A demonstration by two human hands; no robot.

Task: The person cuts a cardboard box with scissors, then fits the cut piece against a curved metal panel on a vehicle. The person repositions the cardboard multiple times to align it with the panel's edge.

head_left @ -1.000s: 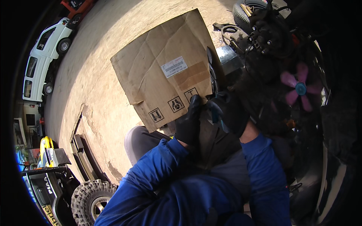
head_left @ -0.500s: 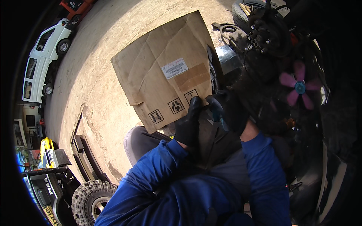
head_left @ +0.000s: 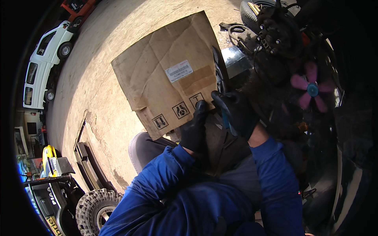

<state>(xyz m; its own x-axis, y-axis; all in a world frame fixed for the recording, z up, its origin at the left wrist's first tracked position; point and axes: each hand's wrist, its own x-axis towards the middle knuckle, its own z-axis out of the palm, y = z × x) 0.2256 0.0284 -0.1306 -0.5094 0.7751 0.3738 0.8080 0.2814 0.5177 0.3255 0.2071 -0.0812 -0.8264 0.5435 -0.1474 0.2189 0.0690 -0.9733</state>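
Bare concrete floor (head_left: pixel 96 78) takes up loads of the left side, sunlit in a big patch, with a white van (head_left: pixel 48 65) parked at 10 o'clock and something red and wheeled (head_left: pixel 84 11) past it toward 11. Chunky knobby tyre (head_left: pixel 87 208) at 7:30, long dark beams (head_left: pixel 88 163) lying at 8, and some yellow bodywork (head_left: pixel 50 159) around 8:30. Other side: grey tyre (head_left: pixel 248 16) at 1, greasy hub-looking assembly (head_left: pixel 275 37) at 1:30, and a pink fan (head_left: pixel 312 89) with a teal centre at 2:30, lol.
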